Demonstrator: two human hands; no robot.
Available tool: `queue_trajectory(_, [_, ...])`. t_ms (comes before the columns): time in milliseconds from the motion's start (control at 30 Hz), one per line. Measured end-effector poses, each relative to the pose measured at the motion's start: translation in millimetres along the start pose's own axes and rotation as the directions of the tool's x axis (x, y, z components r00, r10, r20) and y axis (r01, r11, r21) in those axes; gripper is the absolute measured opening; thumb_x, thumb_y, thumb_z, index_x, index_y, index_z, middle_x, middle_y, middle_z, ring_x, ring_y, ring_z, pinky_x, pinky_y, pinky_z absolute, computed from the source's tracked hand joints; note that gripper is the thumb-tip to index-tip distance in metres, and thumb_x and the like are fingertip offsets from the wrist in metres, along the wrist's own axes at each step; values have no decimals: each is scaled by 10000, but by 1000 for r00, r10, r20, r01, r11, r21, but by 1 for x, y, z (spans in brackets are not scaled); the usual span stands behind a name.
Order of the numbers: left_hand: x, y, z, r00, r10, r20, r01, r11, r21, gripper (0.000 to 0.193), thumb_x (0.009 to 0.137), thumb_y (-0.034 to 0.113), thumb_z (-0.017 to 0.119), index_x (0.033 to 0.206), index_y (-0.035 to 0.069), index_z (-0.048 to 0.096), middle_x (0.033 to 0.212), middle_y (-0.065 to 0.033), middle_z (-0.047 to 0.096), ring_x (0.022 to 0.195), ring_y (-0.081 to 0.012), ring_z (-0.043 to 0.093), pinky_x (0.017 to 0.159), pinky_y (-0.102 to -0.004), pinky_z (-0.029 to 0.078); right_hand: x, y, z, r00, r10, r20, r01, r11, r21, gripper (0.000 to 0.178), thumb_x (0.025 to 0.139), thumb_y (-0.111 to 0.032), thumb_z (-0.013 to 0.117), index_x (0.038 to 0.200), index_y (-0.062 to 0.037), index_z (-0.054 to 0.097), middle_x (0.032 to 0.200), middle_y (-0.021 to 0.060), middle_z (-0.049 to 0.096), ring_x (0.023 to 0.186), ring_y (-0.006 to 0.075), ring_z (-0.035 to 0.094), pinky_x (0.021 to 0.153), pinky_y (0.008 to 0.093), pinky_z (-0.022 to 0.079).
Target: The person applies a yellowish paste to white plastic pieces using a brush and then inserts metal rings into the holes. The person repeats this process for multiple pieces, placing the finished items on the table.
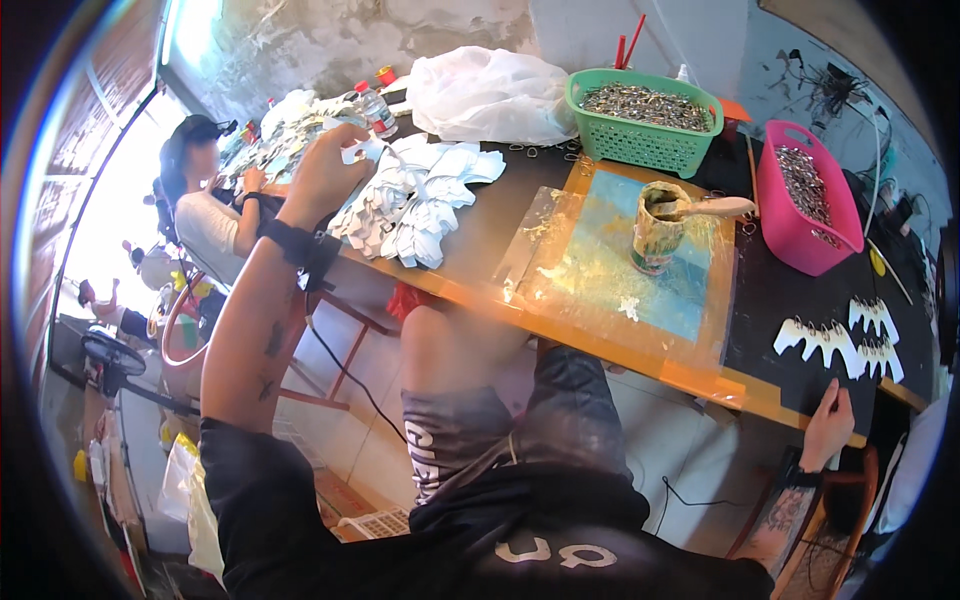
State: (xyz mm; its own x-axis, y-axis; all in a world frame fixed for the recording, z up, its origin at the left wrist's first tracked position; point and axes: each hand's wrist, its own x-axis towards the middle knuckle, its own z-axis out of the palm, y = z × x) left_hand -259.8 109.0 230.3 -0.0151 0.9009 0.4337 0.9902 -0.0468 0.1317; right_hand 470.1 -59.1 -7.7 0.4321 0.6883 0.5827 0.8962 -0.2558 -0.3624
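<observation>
My left hand (325, 178) is raised over a heap of white cut pieces (415, 195) at the table's left. Thumb and fingers pinch one white cut piece (358, 151); its material I cannot make out. At the right table edge is my right hand (828, 430), its fingers drawn together with nothing visible in them. Just beyond it lie several white toothed pieces (818, 342) with small metal rings along one edge. Between the hands, a smeared jar (655, 243) holds a brush with a wooden handle (715, 207). It stands on a stained blue board (610, 215).
A green basket (640, 143) and a pink basket (830, 245), both full of small metal fittings, stand at the back. A white plastic bag (490, 95) and a bottle (375, 110) are further left. Another person (205, 205) sits at the far left. A cable hangs from my left wrist.
</observation>
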Motion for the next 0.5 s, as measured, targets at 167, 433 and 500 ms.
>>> queue_trajectory(167, [-25, 68, -39, 945, 327, -14, -325, 932, -158, 359, 849, 135, 728, 1187, 22, 683, 1123, -142, 709, 1036, -280, 684, 949, -370, 514, -25, -97, -13, 981, 191, 39, -169, 733, 659, 202, 1067, -213, 619, 1035, -15, 650, 829, -31, 555, 765, 65, 484, 685, 250, 438])
queue_trajectory(433, [-74, 135, -34, 796, 589, -135, -570, 657, -494, 338, 843, 23, 740, 1176, 9, 681, 1106, -104, 689, 937, -188, 662, 874, -306, 524, -26, -297, -17, 738, -495, 458, -504, 45, 862, 479, 1042, -167, 611, 1478, -37, 462, 1236, 98, 662, 1102, 164, 632, 865, 271, 500])
queue_trajectory(500, [-79, 139, -18, 791, 594, -145, -561, 610, -560, 327, 846, -9, 744, 1166, -3, 679, 1085, -110, 691, 934, -194, 669, 872, -309, 529, -20, -303, -27, 637, -541, 549, -656, -8, 754, 489, 1040, -163, 617, 1484, -37, 457, 1174, 97, 689, 1019, 158, 660, 788, 252, 506])
